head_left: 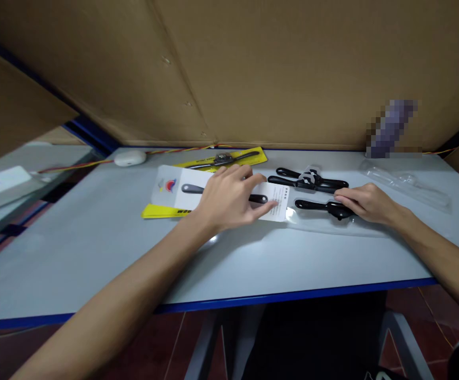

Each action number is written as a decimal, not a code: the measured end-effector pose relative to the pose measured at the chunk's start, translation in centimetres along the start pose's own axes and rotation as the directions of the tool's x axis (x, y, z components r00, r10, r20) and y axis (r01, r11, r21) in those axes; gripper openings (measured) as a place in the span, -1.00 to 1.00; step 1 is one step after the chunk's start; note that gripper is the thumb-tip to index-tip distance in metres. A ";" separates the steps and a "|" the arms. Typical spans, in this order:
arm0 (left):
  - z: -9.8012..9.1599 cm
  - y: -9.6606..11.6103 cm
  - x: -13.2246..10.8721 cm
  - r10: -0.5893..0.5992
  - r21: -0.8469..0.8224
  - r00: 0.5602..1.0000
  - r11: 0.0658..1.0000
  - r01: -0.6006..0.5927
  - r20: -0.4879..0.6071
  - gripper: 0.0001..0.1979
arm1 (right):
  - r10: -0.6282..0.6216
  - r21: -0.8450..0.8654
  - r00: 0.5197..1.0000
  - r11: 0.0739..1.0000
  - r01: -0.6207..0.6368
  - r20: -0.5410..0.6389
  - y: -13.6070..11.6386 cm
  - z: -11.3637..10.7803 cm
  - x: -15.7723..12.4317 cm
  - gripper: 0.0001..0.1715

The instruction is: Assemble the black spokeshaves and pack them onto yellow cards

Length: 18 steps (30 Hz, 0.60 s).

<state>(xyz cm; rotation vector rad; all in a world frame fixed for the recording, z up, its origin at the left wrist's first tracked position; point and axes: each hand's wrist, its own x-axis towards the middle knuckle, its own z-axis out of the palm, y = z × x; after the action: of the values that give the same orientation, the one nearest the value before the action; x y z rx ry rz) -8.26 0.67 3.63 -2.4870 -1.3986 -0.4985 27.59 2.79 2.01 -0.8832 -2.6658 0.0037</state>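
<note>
- Work looks partly done to me: one black tool [189, 188] sits in the white card pack [166, 182], and loose tools [312, 182] lie right of the pack.
- Left hand [229, 199] lies open and flat on the pack.
- Right hand [366, 203], right of the pack, curls loosely on one loose tool [312, 205]; I cannot tell if it grips.

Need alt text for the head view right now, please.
The left hand lies flat on a white packaging card; the right hand touches a black tool on the grey table. A yellow card lies behind.
</note>
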 end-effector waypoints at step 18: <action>0.8 0.2 0.1 0.028 -0.030 0.999 0.999 -0.027 0.024 -0.37 | 0.089 -0.022 0.996 0.996 -0.089 0.024 -0.1 0.0 -0.4 -0.50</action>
<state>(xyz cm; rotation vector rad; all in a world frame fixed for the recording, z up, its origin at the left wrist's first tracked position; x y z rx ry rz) -7.91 0.99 2.95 -2.5406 -1.3740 -0.4885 27.84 2.51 1.89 -1.0140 -2.6511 0.0081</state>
